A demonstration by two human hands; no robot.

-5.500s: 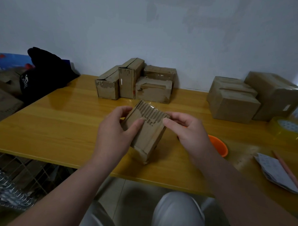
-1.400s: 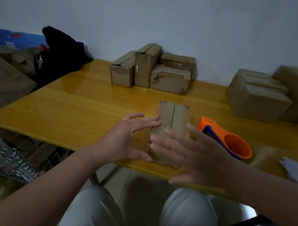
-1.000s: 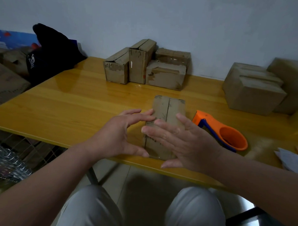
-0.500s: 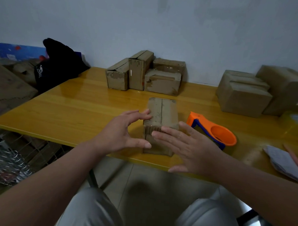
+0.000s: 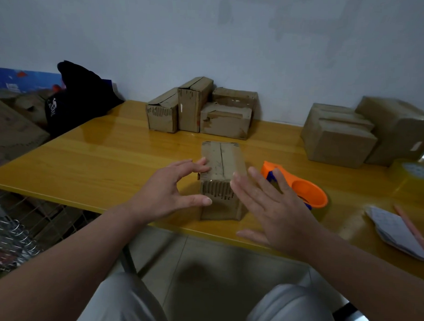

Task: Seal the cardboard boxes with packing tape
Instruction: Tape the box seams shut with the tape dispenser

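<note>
A small cardboard box lies lengthwise on the yellow table near its front edge, its top seam running away from me. My left hand hovers at the box's left side, fingers spread, fingertips near the top edge. My right hand is open and flat at the box's right side, partly covering it. Neither hand holds anything. An orange tape dispenser with a blue handle lies just right of the box, partly behind my right fingers.
Several small boxes stand grouped at the back by the wall. Two larger boxes sit at the back right. A roll of clear tape, a folded paper and a pencil lie at the right. A black bag is at the left.
The box went from being held in both hands to lying on the table. Both hands have opened and drawn slightly apart to either side of it.
</note>
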